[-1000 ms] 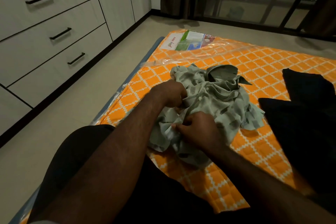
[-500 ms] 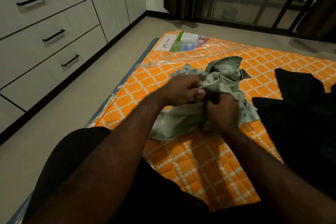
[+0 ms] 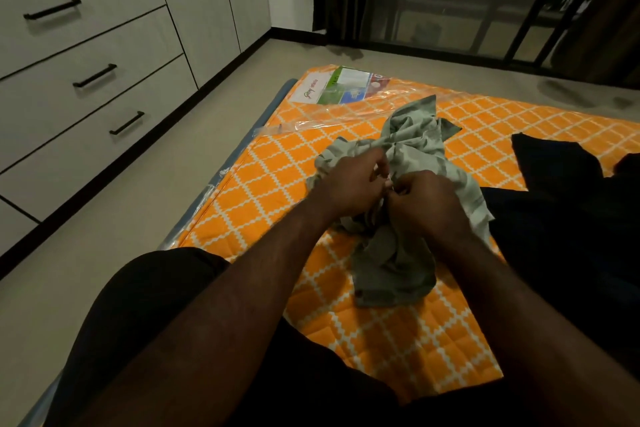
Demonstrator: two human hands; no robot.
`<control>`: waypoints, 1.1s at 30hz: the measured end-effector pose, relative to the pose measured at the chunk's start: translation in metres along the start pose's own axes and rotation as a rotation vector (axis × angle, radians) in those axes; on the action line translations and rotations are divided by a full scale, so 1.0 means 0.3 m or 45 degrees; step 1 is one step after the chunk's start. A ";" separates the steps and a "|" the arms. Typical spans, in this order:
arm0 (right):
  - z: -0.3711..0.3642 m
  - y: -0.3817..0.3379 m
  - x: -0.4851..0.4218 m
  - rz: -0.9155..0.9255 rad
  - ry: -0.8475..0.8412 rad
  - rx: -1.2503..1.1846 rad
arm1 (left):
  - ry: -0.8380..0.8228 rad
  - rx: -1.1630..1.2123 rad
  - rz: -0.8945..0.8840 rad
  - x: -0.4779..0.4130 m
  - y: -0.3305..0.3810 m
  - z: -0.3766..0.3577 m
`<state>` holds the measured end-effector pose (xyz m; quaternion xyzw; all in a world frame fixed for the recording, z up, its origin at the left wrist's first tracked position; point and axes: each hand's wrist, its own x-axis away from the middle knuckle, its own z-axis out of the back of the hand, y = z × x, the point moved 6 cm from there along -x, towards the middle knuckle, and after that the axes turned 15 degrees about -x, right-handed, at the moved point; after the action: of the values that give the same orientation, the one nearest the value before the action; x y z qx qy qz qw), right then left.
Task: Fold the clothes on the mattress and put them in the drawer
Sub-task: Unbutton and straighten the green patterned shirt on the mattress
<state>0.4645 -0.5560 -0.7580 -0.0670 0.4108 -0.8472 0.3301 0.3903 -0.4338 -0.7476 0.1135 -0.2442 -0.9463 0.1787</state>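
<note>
A crumpled pale green shirt [image 3: 412, 135] lies on the orange patterned mattress [image 3: 277, 191], bunched up with its collar end pointing away from me. My left hand [image 3: 349, 180] and my right hand [image 3: 426, 198] meet over its middle, and each pinches a bit of the cloth between curled fingers. A dark garment [image 3: 561, 184] is spread on the mattress to the right. The white drawers [image 3: 93, 80] with black handles stand shut along the left wall.
A strip of bare floor [image 3: 149, 204] runs between the mattress and the drawers. A printed label under clear plastic wrap [image 3: 339, 87] covers the mattress's far left corner. Dark curtains and a glass door [image 3: 450, 0] are at the back. My knee in dark shorts [image 3: 149, 315] rests at the mattress's near edge.
Both hands have come together on the shirt and lifted its middle; the cloth is more bunched, and a lower part now hangs down toward me.
</note>
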 end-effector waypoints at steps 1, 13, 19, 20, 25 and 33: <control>0.003 0.002 0.007 0.006 0.005 -0.033 | -0.014 0.049 -0.006 0.001 0.002 -0.001; 0.031 0.096 0.030 -0.334 0.074 -0.591 | -0.199 0.456 0.088 0.013 -0.020 -0.033; 0.017 0.073 0.028 -0.254 0.011 -0.674 | -0.168 0.385 0.106 0.021 -0.022 -0.042; 0.018 0.068 0.029 -0.232 0.009 -0.658 | -0.158 0.377 0.113 0.021 -0.024 -0.043; 0.030 0.028 0.027 -0.066 0.002 -0.452 | -0.140 0.361 0.131 0.015 -0.036 -0.038; 0.020 0.001 0.012 0.065 -0.018 -0.311 | -0.099 0.429 0.175 0.017 -0.052 -0.023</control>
<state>0.4643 -0.5623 -0.7549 -0.1023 0.5101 -0.7818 0.3438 0.3833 -0.4261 -0.7619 0.0882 -0.4133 -0.8812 0.2117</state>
